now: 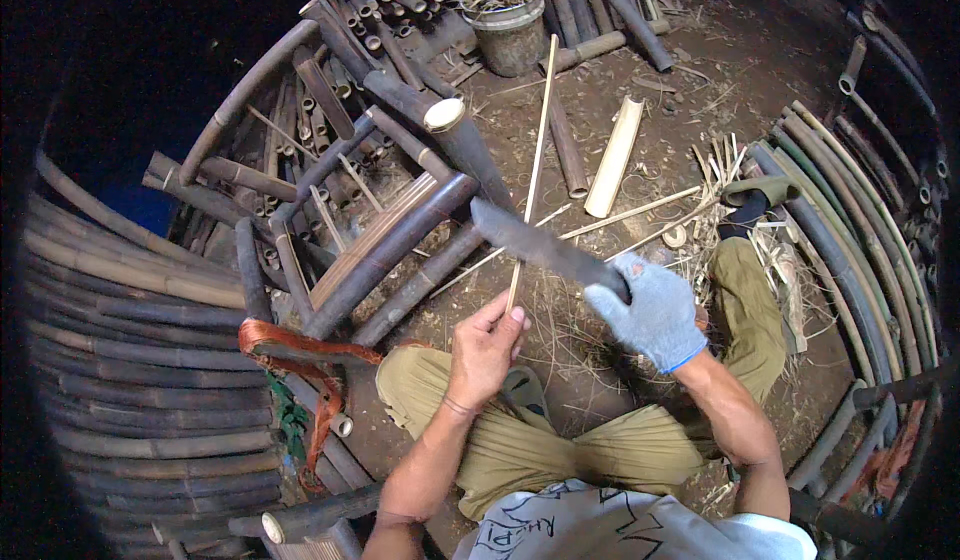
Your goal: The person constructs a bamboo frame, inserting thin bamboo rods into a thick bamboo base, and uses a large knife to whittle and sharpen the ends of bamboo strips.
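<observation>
Bare and closed, my left hand (483, 352) pinches the lower end of a long, thin bamboo strip (541, 150) that points up and away from me. My right hand (650, 312), in a grey-blue knit glove, is wrapped round the handle of a broad-bladed machete (540, 247). Its dark blade reaches to the left and crosses the strip above my left hand; whether the two touch I cannot tell. Just left of the blade tip stands a bamboo chair frame (395, 250) with a slatted seat.
A split bamboo half (614, 160) and a dark bamboo piece (566, 145) lie on the dirt floor among shavings. Behind them stands a bucket (505, 35) of scraps. Bamboo poles (150, 360) are stacked at left, more poles (850, 250) at right. Orange strapping (300, 340) hangs near my left knee.
</observation>
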`<state>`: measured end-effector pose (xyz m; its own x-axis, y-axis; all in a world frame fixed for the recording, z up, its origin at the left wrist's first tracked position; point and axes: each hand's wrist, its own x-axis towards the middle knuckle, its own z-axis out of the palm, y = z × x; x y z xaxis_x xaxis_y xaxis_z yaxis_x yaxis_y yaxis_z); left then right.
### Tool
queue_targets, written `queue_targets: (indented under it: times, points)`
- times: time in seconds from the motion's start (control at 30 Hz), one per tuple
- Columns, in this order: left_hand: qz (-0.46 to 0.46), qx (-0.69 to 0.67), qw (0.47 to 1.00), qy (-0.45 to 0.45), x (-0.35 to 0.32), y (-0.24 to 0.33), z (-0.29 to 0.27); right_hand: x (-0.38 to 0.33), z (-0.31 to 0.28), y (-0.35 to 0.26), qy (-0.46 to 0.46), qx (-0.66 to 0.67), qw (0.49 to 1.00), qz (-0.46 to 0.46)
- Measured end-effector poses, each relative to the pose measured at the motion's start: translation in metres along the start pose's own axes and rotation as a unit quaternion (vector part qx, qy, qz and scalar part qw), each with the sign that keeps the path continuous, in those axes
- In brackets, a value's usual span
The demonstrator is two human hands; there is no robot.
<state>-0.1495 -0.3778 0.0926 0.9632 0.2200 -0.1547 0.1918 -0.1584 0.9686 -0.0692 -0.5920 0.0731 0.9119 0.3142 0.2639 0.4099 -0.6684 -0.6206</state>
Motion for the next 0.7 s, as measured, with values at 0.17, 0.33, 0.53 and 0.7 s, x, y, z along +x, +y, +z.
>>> queue_targets:
  times: [0.17,0.33,0.53,0.7]
  points:
    - [-0.009,0.068,0.998,0.011,-0.010,-0.007,0.007,-0.022,0.015,-0.008,-0.050,0.005,0.996,-0.070]
    - [0.005,0.040,0.999,0.008,-0.015,-0.037,0.004,-0.022,0.023,-0.011,-0.054,-0.025,0.998,-0.037]
    - [-0.028,0.055,0.998,-0.027,-0.057,-0.031,0.005,0.010,0.018,0.021,-0.020,-0.081,0.995,0.051]
    - [0.015,0.095,0.993,-0.065,-0.093,-0.047,-0.012,0.037,-0.002,0.047,0.027,-0.118,0.988,0.091]
